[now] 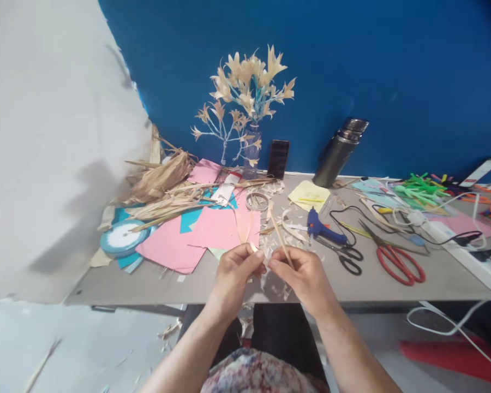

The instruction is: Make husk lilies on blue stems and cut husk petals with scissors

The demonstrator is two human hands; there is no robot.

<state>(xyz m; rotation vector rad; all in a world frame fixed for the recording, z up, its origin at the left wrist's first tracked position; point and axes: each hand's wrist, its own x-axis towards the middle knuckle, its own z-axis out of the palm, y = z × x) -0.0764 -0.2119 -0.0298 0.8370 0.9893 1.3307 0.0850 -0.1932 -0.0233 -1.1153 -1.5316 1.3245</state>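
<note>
My left hand (236, 268) and my right hand (300, 273) meet over the near edge of the grey table (147, 275), both pinched. The left one holds thin pale leaf strips (245, 228) that rise over the pink paper. A thin wooden stick (279, 234) slants up and left from the fingers of my right hand. Small pale scraps lie under both hands. The blue glue gun (321, 229) lies just beyond my right hand.
Dried leaves (163, 183), pink paper (196, 232) and a ribbon roll (121, 238) cover the left. A vase of leaf flowers (247, 101), a phone (278, 158) and a steel bottle (339, 152) stand at the blue wall. Black scissors (347, 257), red scissors (396, 259), cables and a power strip (470, 254) lie right.
</note>
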